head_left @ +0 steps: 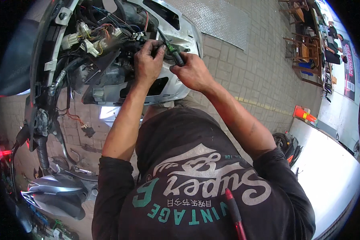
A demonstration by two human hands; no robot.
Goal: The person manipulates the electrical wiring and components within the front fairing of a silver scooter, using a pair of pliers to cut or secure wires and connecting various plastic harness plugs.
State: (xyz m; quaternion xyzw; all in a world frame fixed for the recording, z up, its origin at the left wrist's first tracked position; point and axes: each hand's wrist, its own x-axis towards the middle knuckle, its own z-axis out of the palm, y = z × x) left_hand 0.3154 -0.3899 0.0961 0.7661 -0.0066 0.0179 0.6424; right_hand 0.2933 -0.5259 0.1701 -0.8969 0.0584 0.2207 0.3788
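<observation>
My right hand (pixel 193 73) is closed round the dark handle of a slim tool with a green collar, which looks like a screwdriver (pixel 176 56). Its thin shaft points up and left over the silver body panel (pixel 184 34) of a partly stripped motorcycle. Beside it, my left hand (pixel 149 64) reaches into the opened bodywork, thumb and forefinger drawn together near the green collar. Whatever lies between those fingertips is too small to make out. Left of that hand, wires and several white connectors (pixel 90 47) sit exposed.
A dark frame bar (pixel 40 76) runs down the left, with a loose wire plug (pixel 88 130) hanging nearby. A metal plate (pixel 218 20) lies on the paved floor ahead. Wooden chairs (pixel 306 52) and people are at the far right, near an orange cone (pixel 304 115).
</observation>
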